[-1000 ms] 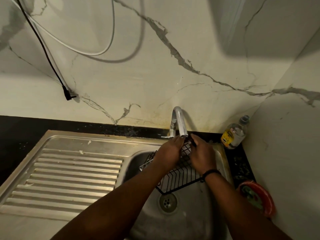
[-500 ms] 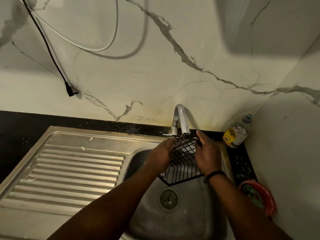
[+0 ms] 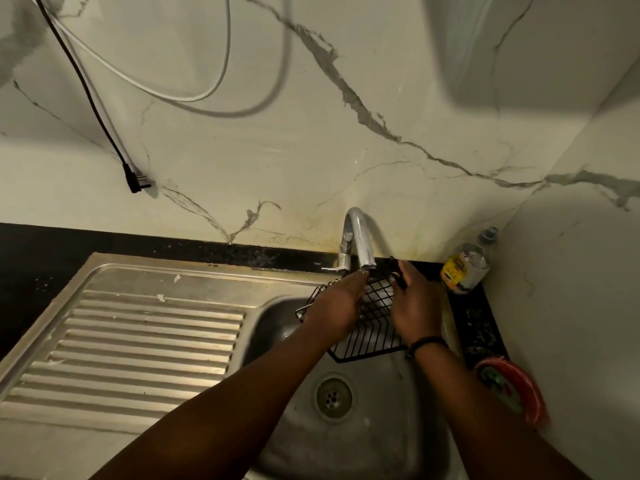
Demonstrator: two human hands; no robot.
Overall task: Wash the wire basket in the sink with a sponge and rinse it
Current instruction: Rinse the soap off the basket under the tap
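While both hands hold it above the sink [image 3: 374, 441] bowl, the black wire basket [image 3: 375, 327] sits tilted under the spout of the tap [image 3: 360, 237], its far edge raised toward the back wall and its near edge dipping toward the drain [image 3: 333, 396]. Its long axis runs from the tap down toward the person, and the open grid of its base faces up and slightly toward the camera. The left hand [image 3: 337, 311] lies over the basket's left side, fingers curled around the wire rim, its fingertips just below the spout. The right hand [image 3: 415, 306] grips the right side, thumb hooked over the upper right corner of the frame; a dark band circles that wrist. No sponge can be made out in either hand. To the left of the bowl lies the ribbed steel drainboard [image 3: 145, 344]. On the dark surface [image 3: 481, 327] at the right, a clear bottle with a yellow label [image 3: 465, 270] stands in the corner, and a red round container [image 3: 512, 389] sits nearer the person. A black cable with a plug [image 3: 138, 183] hangs down the marble wall.
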